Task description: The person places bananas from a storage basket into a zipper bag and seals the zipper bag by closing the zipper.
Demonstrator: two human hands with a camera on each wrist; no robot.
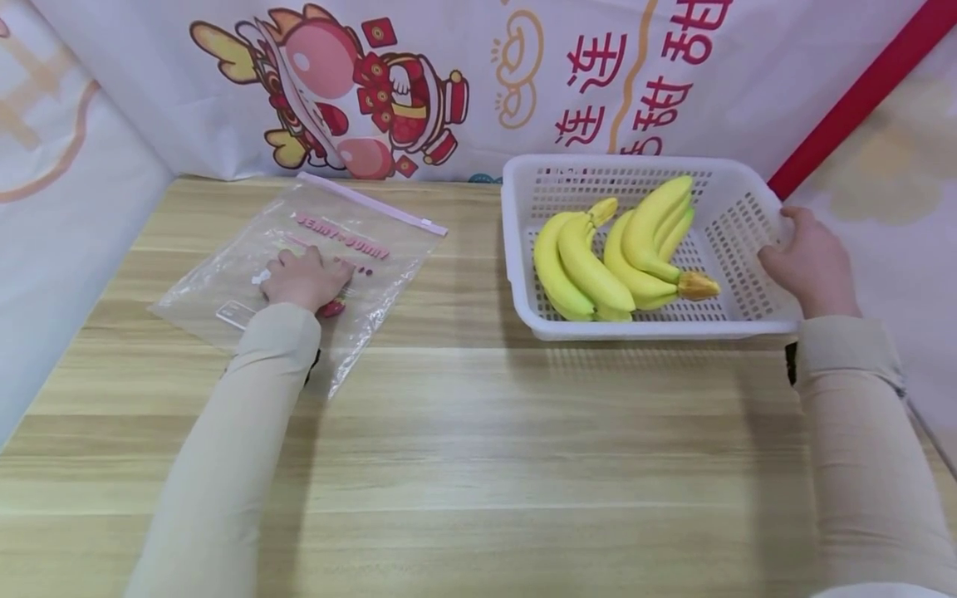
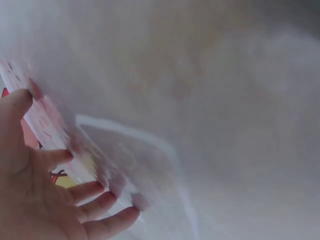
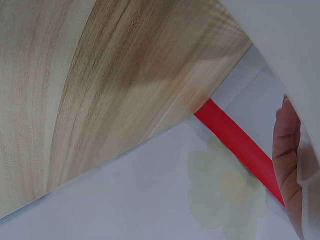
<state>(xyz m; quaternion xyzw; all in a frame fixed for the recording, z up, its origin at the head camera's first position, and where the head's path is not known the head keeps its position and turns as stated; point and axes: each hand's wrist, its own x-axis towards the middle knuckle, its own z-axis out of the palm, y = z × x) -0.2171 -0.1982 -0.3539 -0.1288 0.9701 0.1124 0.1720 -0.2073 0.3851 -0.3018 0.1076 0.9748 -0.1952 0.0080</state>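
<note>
A clear slider-zip plastic bag (image 1: 389,270) with pink lettering lies flat at the table's left. My left hand (image 1: 302,278) rests on it with spread fingers; the left wrist view shows the same hand (image 2: 50,195) touching the clear film (image 2: 235,125), palm visible. Toward the right stands a white perforated plastic basket (image 1: 658,330). Inside it lie two bunches of yellow bananas, a left bunch (image 1: 586,262) and a right bunch (image 1: 658,228). My right hand (image 1: 817,262) grips the basket's right rim, thumb inside; its fingers (image 3: 286,150) show beside a white surface in the right wrist view.
The wooden table (image 1: 538,448) runs along a white printed cloth backdrop (image 1: 463,50) with a cartoon figure and red characters. A red strip (image 1: 860,91) slants down the cloth behind the basket's right end. The table's right edge passes near my right arm.
</note>
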